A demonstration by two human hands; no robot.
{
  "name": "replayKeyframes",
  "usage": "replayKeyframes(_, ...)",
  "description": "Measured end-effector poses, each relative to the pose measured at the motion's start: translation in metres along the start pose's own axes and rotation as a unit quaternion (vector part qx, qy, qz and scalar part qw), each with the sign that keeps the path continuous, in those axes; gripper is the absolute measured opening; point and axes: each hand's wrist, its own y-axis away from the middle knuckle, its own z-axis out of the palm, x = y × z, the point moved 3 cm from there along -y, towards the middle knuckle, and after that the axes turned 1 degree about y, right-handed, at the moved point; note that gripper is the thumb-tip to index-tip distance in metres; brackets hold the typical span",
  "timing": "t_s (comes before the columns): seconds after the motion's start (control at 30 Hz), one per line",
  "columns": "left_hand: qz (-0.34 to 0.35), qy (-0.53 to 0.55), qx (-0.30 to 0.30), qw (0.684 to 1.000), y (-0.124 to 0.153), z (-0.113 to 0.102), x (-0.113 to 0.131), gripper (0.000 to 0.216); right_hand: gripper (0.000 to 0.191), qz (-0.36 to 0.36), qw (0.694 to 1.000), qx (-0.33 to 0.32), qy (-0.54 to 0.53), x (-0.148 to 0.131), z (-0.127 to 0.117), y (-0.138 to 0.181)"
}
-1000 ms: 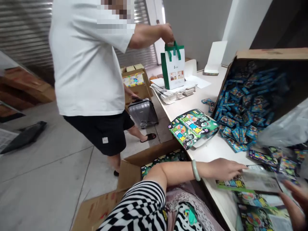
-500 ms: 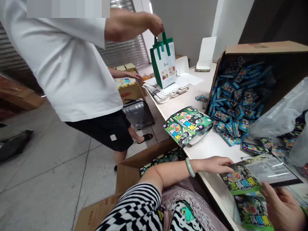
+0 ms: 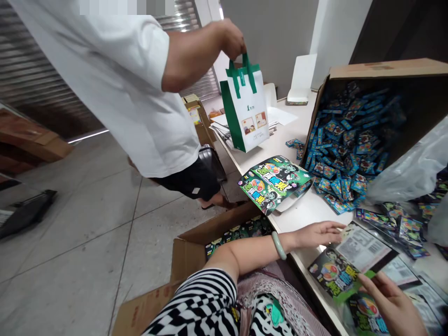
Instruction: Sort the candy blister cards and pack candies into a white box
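Note:
My left hand [image 3: 317,233], with a jade bangle on the wrist, pinches the top left corner of a green and black printed packet [image 3: 345,263] above the table edge. My right hand [image 3: 392,303] grips the same packet from its lower right. More packets of this kind lie under it at the near right. A stack of the same packets [image 3: 275,182] lies flat further up the white table [image 3: 308,212].
A tipped cardboard box [image 3: 367,126] spills small blue sachets onto the table. A person in a white shirt lifts a green and white paper bag [image 3: 247,112] by its handles. An open carton [image 3: 210,235] stands on the floor below. A clear plastic bag [image 3: 413,172] lies at right.
The packet has tilted and dropped lower in my two hands. The person in white has stepped closer and brought the bag nearer along the table.

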Motion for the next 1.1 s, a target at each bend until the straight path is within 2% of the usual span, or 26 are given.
replayKeyframes(0.1, 0.038, 0.019, 0.044, 0.998, -0.007, 0.002, 0.006, 0.054, 0.029, 0.035, 0.996, -0.029, -0.072, -0.005, 0.006, -0.001)
replayKeyframes(0.17, 0.052, 0.026, 0.039, 0.998, -0.006, 0.001, 0.008, 0.058, 0.028, 0.034, 0.993, -0.004, -0.109, -0.006, 0.005, -0.001)
replayKeyframes(0.27, 0.071, 0.018, -0.036, 0.997, 0.003, -0.002, 0.007, 0.074, 0.043, 0.039, 0.987, 0.023, -0.151, 0.002, 0.002, 0.0)
replayKeyframes(0.33, 0.075, 0.005, -0.092, 0.993, 0.012, -0.005, 0.006, 0.079, 0.048, 0.055, 0.986, -0.004, -0.16, 0.01, 0.004, 0.001)
replayKeyframes(0.4, 0.068, -0.005, -0.11, 0.992, 0.019, -0.01, 0.005, 0.083, 0.047, 0.062, 0.983, -0.041, -0.167, 0.013, 0.01, 0.002)
replayKeyframes(0.43, 0.063, -0.011, -0.106, 0.992, 0.022, -0.012, 0.005, 0.087, 0.047, 0.06, 0.981, -0.039, -0.179, 0.012, 0.012, 0.004)
replayKeyframes(0.5, 0.054, -0.027, -0.089, 0.994, 0.028, -0.014, 0.005, 0.096, 0.052, 0.048, 0.974, 0.01, -0.221, 0.005, 0.015, 0.009)
replayKeyframes(0.53, 0.053, -0.04, -0.082, 0.994, 0.031, -0.013, 0.006, 0.098, 0.058, 0.033, 0.965, 0.066, -0.252, -0.001, 0.015, 0.012)
replayKeyframes(0.57, 0.049, -0.058, -0.08, 0.994, 0.034, -0.012, 0.006, 0.094, 0.063, 0.021, 0.957, 0.097, -0.272, -0.007, 0.015, 0.015)
replayKeyframes(0.63, 0.057, -0.074, -0.072, 0.993, 0.037, -0.01, 0.008, 0.083, 0.066, 0.007, 0.954, 0.104, -0.282, -0.02, 0.018, 0.02)
replayKeyframes(0.7, 0.07, -0.073, -0.079, 0.992, 0.037, -0.009, 0.01, 0.081, 0.064, -0.027, 0.947, 0.138, -0.29, -0.029, 0.017, 0.021)
replayKeyframes(0.77, 0.072, -0.071, -0.101, 0.99, 0.035, -0.008, 0.011, 0.079, 0.067, -0.032, 0.947, 0.153, -0.282, -0.032, 0.015, 0.021)
replayKeyframes(0.83, 0.07, -0.068, -0.121, 0.988, 0.035, -0.007, 0.013, 0.074, 0.061, -0.036, 0.952, 0.147, -0.266, -0.031, 0.015, 0.022)
replayKeyframes(0.97, 0.045, -0.102, -0.142, 0.984, 0.046, -0.002, 0.011, 0.066, 0.043, -0.06, 0.969, 0.095, -0.221, -0.021, 0.015, 0.029)
replayKeyframes(1.03, 0.048, -0.158, -0.115, 0.979, 0.051, -0.001, 0.01, 0.057, 0.034, -0.062, 0.975, 0.08, -0.197, -0.017, 0.013, 0.031)
replayKeyframes(1.1, 0.089, -0.218, -0.05, 0.971, 0.052, 0.0, 0.011, 0.04, 0.025, -0.066, 0.981, 0.076, -0.165, -0.017, 0.009, 0.03)
